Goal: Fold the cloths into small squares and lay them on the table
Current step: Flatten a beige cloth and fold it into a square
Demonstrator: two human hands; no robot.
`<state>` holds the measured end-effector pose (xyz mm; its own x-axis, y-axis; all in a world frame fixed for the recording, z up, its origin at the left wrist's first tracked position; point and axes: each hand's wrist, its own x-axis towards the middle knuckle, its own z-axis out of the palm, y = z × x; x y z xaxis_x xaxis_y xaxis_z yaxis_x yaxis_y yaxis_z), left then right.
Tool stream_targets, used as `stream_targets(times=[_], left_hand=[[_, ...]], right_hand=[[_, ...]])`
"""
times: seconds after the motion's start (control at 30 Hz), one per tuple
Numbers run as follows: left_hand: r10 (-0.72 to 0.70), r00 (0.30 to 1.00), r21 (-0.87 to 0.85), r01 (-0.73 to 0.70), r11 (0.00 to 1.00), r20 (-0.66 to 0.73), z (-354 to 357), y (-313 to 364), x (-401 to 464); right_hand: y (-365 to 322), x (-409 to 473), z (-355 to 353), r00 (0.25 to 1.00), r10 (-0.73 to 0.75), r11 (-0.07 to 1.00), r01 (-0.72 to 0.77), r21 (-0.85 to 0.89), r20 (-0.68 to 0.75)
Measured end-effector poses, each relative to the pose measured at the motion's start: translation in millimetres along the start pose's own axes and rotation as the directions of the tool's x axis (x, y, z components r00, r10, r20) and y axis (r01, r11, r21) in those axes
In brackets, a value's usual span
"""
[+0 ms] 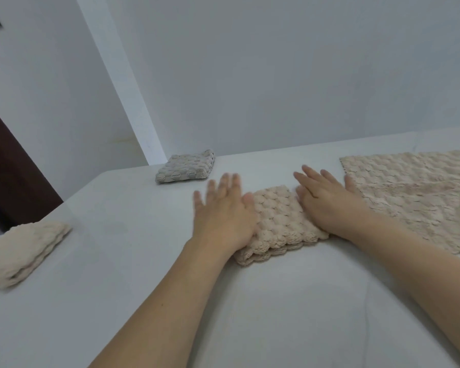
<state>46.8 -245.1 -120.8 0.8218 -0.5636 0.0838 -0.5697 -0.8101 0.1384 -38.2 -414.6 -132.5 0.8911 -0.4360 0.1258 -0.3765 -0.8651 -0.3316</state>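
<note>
1. Head view: the folded beige cloth [279,221] lies on the white table [117,261] right between both hands, its long axis running from near-left to far-right.
2. The left hand [223,213] has flat, spread fingers, its palm edge touching the cloth's left side.
3. The right hand [327,200] presses flat, fingers straight, on its right end.
4. An unfolded beige cloth [414,195] lies just beside the right hand, which is the nearer one, likely next.
</note>
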Motion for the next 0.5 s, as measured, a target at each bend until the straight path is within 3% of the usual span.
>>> stream_targets(times=[0.07,0.17,0.23,0.3,0.37,0.4,0.47,0.5], left_hand=[[0.117,0.986,-0.005,-0.117,0.993,0.116,6.7,6.7,-0.3],[-0.015,0.976,0.008,0.013,1.000,0.218,10.9,-12.7,3.3],[-0.156,0.968,0.028,0.153,0.988,0.197,5.6,-27.4,3.0],[-0.189,0.979,0.058,0.185,0.981,0.073,0.3,-27.1,1.5],[-0.062,0.998,-0.005,0.062,0.998,-0.013,-0.8,-10.6,-0.3],[0.029,0.999,-0.045,-0.028,0.999,0.013,1.1,-1.5,-0.8],[0.118,0.984,-0.049,-0.112,0.992,0.132,8.1,6.2,-1.0],[0.095,0.980,-0.034,-0.091,0.995,0.175,11.0,2.4,1.2]], right_hand=[[-8.6,0.1,1.8,0.990,-0.096,0.995,0.093,0.030,0.105],[-2.2,-0.9,4.5,0.974,-0.047,0.993,0.069,-0.092,0.221],[8.9,-2.1,2.5,0.980,0.046,0.989,-0.017,-0.146,0.195],[11.0,-2.1,-0.3,0.994,0.073,0.986,-0.059,-0.155,0.087],[1.7,-1.4,-1.4,1.000,0.020,0.999,-0.021,-0.037,-0.019],[-4.7,-1.5,-1.7,1.000,-0.029,0.999,0.029,0.022,-0.005],[-14.1,-2.4,0.7,0.984,-0.134,0.991,0.134,0.015,0.116],[-13.2,-3.0,2.6,0.975,-0.135,0.989,0.143,-0.034,0.179]])
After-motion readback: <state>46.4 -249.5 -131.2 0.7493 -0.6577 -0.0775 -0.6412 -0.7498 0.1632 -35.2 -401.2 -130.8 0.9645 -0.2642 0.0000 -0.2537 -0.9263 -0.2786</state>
